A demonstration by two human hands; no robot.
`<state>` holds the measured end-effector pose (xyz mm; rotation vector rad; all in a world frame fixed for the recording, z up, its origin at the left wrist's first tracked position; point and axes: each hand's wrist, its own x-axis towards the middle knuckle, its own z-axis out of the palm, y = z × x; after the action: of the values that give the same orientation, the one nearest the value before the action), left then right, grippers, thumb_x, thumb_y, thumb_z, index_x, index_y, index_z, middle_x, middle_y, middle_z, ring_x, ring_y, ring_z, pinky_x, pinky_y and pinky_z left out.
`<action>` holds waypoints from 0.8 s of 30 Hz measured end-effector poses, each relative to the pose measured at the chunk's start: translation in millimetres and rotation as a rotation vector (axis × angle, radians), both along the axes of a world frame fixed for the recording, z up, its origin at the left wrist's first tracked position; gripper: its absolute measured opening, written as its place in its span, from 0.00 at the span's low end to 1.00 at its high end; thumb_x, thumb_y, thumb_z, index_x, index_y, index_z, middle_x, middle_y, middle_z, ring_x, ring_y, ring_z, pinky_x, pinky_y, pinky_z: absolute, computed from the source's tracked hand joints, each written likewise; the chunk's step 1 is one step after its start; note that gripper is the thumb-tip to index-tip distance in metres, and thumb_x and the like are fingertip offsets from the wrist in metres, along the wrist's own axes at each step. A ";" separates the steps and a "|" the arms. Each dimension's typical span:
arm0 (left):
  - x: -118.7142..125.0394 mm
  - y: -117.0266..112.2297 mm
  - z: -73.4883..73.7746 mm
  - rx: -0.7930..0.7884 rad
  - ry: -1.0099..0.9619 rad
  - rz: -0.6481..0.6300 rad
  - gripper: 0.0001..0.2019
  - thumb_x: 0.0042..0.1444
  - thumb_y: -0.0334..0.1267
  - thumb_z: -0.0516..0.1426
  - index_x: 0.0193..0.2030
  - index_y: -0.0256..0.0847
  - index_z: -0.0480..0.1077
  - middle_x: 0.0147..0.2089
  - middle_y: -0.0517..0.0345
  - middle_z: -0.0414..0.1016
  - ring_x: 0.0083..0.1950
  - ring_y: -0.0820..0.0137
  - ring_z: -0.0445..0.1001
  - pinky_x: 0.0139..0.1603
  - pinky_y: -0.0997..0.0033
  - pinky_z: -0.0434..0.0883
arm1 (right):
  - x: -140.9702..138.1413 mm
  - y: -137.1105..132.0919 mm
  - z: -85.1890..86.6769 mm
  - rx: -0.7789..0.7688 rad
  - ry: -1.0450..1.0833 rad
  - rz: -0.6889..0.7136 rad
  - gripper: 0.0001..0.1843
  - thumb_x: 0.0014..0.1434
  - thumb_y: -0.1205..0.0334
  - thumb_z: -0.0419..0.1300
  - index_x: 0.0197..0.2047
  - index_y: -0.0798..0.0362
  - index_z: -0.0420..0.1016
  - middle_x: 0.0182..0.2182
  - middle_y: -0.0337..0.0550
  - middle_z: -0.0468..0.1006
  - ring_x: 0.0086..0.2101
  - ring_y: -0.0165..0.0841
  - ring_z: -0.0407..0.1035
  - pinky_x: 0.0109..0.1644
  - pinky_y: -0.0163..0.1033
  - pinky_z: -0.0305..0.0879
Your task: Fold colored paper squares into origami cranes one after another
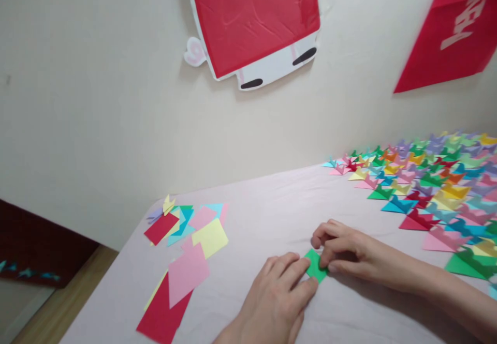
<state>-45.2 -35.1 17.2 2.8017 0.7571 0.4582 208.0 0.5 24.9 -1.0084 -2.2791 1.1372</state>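
A small green square of origami paper (pixel 316 267), folded as far as I can tell, lies on the pale tablecloth. My left hand (pixel 277 293) presses its left side down with the index finger and thumb, the other fingers curled beside it. From the right, my right hand (pixel 351 253) pinches the paper's right corner between thumb and index finger. Its remaining fingers are bent above the sheet. The fingertips cover parts of the paper's edges, so the fold lines are hidden.
Loose coloured sheets, including a pink one (pixel 189 274) and a red one (pixel 165 313), lie to the left. Behind them stands a yellow folded piece (pixel 168 205). Rows of folded paper birds (pixel 419 220) fill the right side. A wall (pixel 116 101) borders the table's back.
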 end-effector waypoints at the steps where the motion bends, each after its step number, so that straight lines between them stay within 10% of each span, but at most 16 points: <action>1: 0.1 -0.1 0.9 -0.005 0.003 0.000 0.17 0.59 0.26 0.52 0.55 0.39 0.66 0.63 0.51 0.67 0.60 0.59 0.64 0.58 0.59 0.66 | 0.3 0.8 1.1 -0.018 0.002 0.010 0.09 0.64 0.57 0.59 0.36 0.48 0.80 0.44 0.44 0.71 0.47 0.37 0.67 0.53 0.43 0.64; 24: 0.1 -1.0 3.6 -0.033 -0.004 0.001 0.13 0.63 0.29 0.51 0.53 0.40 0.68 0.62 0.51 0.69 0.60 0.58 0.65 0.57 0.58 0.66 | -17.4 -2.7 -10.1 0.098 -0.015 -0.156 0.10 0.64 0.59 0.59 0.30 0.50 0.72 0.36 0.41 0.73 0.40 0.36 0.67 0.46 0.42 0.61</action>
<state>-45.1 -36.1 20.8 2.7691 0.7578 0.4473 190.6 -2.2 14.7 -1.1374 -2.2010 0.9481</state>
